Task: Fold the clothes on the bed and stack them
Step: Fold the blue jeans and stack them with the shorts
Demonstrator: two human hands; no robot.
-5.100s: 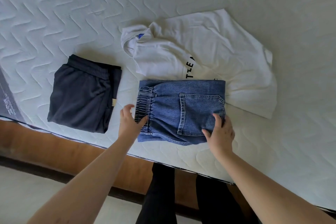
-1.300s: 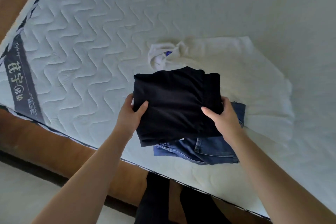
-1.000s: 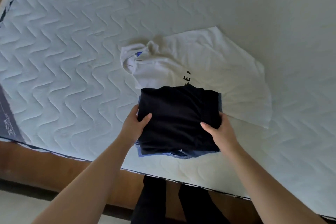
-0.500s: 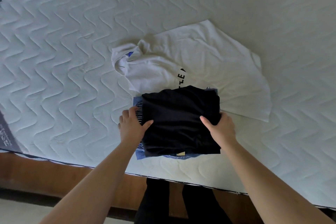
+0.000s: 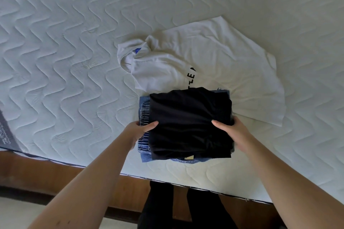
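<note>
Both hands grip the stack at its sides: left hand point(image 5: 138, 131) with thumb on top of the black garment point(image 5: 189, 122) and fingers tucked under by the jeans point(image 5: 144, 115) waistband; right hand point(image 5: 235, 134) likewise, thumb on top, fingers curled round the right edge. Black garment, folded, lies on folded jeans, near edge of bed point(image 5: 65, 52). White shirt point(image 5: 204, 61), unfolded, spread just beyond, its near part under the stack. Dark trouser legs by wooden bed frame point(image 5: 37, 171).

We are seeing folded black pants point(image 5: 189, 122) lying flat atop folded blue jeans point(image 5: 144, 117) near the bed point(image 5: 65, 52) edge; an unfolded white T-shirt point(image 5: 214, 57) is lying behind, partly beneath.
</note>
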